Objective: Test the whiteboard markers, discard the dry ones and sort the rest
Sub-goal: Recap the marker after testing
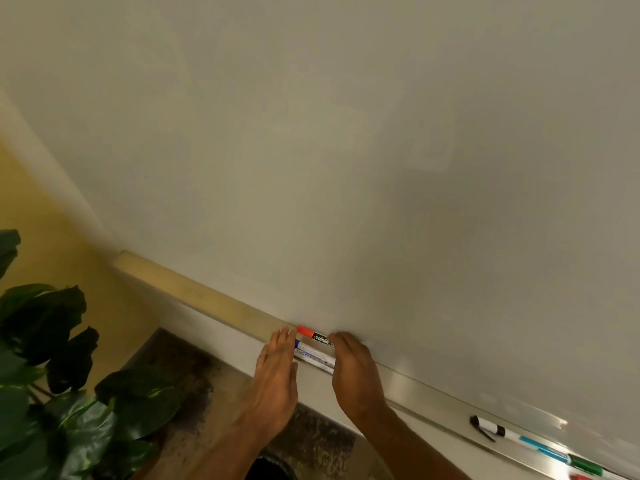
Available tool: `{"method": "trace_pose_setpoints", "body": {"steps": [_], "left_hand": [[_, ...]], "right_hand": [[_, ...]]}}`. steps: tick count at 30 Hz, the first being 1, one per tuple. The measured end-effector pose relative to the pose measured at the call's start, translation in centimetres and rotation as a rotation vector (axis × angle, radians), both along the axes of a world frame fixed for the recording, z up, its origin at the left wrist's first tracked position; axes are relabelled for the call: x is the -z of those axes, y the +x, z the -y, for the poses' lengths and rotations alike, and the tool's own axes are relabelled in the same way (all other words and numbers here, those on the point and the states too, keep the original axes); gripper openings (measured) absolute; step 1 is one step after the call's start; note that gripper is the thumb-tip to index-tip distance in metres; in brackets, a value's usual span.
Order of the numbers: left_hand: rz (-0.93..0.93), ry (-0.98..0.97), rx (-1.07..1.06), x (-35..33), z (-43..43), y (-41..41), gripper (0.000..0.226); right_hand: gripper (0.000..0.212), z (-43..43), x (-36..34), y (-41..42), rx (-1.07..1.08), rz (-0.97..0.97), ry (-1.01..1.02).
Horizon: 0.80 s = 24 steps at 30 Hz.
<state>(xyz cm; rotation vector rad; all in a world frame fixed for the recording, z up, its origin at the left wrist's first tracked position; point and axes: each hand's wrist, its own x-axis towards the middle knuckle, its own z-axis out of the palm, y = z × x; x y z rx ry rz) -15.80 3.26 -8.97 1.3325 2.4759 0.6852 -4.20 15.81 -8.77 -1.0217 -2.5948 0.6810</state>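
A red-capped marker (308,331) and a blue-capped marker (313,354) lie side by side on the whiteboard's metal tray (408,386). My left hand (277,368) has straight fingers, and its fingertips touch the markers' capped left ends. My right hand (353,372) covers their right ends with fingers curled over them, so the fingertips are hidden. Further right on the tray lie a black marker (488,427), a light blue marker (540,446), a green marker (585,465) and a red one (579,477) at the frame edge. The whiteboard (346,168) bears no marks.
A large-leafed green plant (52,375) stands at the lower left. A dark round opening (270,470), perhaps a bin, shows on the speckled floor between my forearms. A yellow wall (52,237) runs left of the board.
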Motion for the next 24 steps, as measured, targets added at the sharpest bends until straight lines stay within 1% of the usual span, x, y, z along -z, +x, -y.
{"method": "trace_pose_setpoints", "body": {"steps": [5,8,9,11,14,15,16,17,18,20,21,22,24], "left_hand": [[-0.009,0.040,0.151,2.0,-0.4,0.0,0.060],[0.002,0.013,0.128,3.2,-0.6,0.0,0.057],[0.012,-0.002,0.114,3.5,-0.8,0.1,0.064],[0.027,0.007,0.098,3.7,-1.1,0.1,0.088],[0.089,-0.123,0.142,3.3,-1.4,-0.2,0.131],[0.111,-0.130,0.148,3.3,-1.6,-0.4,0.139],[0.121,-0.099,0.143,3.4,-1.9,-0.6,0.140],[0.101,-0.077,0.154,3.6,-2.1,-0.8,0.132],[0.026,-0.051,0.181,3.7,-2.0,-1.0,0.114],[-0.004,-0.049,0.172,4.0,-1.7,-0.9,0.075],[-0.032,-0.044,0.159,3.9,-1.5,-0.6,0.062],[-0.064,-0.037,0.155,3.9,-1.5,-0.4,0.056],[-0.105,-0.034,0.107,3.3,-1.6,0.1,0.061]], "right_hand": [[0.058,0.1,1.5,-1.5,-0.012,0.007,0.041],[0.067,0.1,2.5,-2.3,-0.012,-0.009,0.104],[0.068,0.1,2.8,-2.5,-0.020,-0.008,0.114],[0.069,0.1,3.2,-2.7,-0.030,-0.001,0.127],[0.071,0.1,3.5,-2.8,-0.058,0.002,0.166],[0.072,0.1,3.5,-2.9,-0.066,0.002,0.181],[0.073,0.0,3.5,-2.9,-0.072,0.003,0.192],[0.073,-0.1,3.5,-2.9,-0.078,0.000,0.201],[0.074,-0.1,3.6,-2.8,-0.085,-0.006,0.207],[0.073,0.0,3.8,-2.4,-0.101,-0.014,0.211],[0.071,0.0,4.0,-1.9,-0.107,-0.026,0.216],[0.067,-0.1,4.2,-1.3,-0.105,-0.044,0.220],[0.055,-0.2,4.4,0.2,-0.091,-0.074,0.243]]}}
